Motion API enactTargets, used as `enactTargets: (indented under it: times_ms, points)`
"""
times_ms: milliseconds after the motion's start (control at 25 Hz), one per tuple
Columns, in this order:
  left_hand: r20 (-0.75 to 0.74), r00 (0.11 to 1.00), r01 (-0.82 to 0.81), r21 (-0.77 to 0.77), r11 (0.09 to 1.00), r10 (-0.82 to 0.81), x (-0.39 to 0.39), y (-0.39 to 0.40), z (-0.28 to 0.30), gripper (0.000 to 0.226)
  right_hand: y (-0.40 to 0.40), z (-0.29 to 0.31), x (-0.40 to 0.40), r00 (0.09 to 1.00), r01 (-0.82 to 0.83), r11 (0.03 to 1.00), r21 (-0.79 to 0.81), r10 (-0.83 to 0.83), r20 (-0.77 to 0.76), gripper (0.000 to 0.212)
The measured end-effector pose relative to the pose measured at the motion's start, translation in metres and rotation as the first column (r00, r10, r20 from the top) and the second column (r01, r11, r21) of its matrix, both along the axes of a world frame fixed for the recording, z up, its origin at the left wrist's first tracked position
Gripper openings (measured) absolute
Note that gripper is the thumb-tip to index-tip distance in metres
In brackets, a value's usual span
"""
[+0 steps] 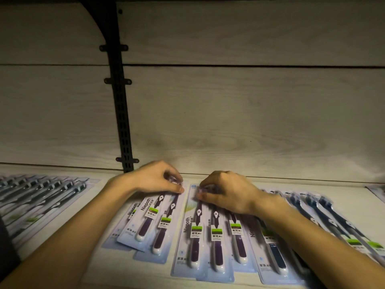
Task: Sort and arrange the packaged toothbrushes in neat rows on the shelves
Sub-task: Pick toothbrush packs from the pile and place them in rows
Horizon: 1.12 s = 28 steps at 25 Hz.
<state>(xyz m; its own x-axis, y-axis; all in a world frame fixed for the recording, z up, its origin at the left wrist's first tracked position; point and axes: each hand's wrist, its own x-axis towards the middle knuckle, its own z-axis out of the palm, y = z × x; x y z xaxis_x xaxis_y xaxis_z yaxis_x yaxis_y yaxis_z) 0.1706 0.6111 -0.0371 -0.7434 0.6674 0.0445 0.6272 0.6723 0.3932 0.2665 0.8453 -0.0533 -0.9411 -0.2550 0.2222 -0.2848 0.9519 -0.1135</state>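
Left hand (pixel 155 177): pinches the top of pale-blue carded purple toothbrush packs (pixel 150 222), overlapped mid-shelf.
Right hand (pixel 226 191): curled fingers grip the neighbouring purple pack (pixel 195 236) near the back edge of the pale wooden shelf (pixel 343 197).

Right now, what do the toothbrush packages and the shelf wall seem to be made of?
Toothbrush packages: likely printed pale-blue card under clear glossy plastic, since highlights glint over the handles. Shelf wall: looks like matte light wood-grain board, possibly laminate. Upright rail: seemingly black metal, slotted and bolted.
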Motion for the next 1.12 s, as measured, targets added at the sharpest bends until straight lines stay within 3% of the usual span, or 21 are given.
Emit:
enactTargets:
  times_ms: [120,280,400,560,840,1000,1120]
  points:
    - [0.035,0.997,0.064,-0.015,0.998,-0.063,0.001,0.0,-0.001,0.047,0.0,0.001,0.0,1.0,0.021,1.0,-0.02,-0.021,0.007,0.061]
    - [-0.02,0.998,0.066,0.064,0.996,-0.064,-0.001,-0.002,-0.004,0.065,0.003,0.002,-0.002,0.999,0.028,0.998,-0.05,-0.026,0.033,0.062]
    - [0.006,0.996,0.093,0.143,0.985,-0.094,0.003,0.004,-0.002,0.039,0.005,0.001,-0.005,0.999,0.016,0.998,-0.054,-0.014,0.047,0.06]
    - [0.038,0.989,0.135,0.162,0.978,-0.143,0.009,0.011,-0.001,0.032,0.006,0.001,-0.005,0.998,0.002,0.998,-0.057,0.001,0.06,0.053]
    - [-0.077,0.991,0.113,0.076,0.991,-0.107,0.002,0.016,-0.013,0.062,0.007,-0.002,-0.007,0.999,0.008,0.999,-0.043,-0.006,0.05,0.053]
    - [-0.098,0.993,0.075,0.174,0.982,-0.059,-0.004,0.01,-0.006,0.038,0.007,-0.004,-0.008,0.999,0.011,0.999,-0.04,-0.009,0.039,0.053]
    - [-0.087,0.996,0.027,0.123,0.992,-0.016,-0.017,-0.003,-0.004,0.033,0.005,-0.006,-0.007,1.0,0.004,0.999,-0.046,-0.004,-0.006,0.062]
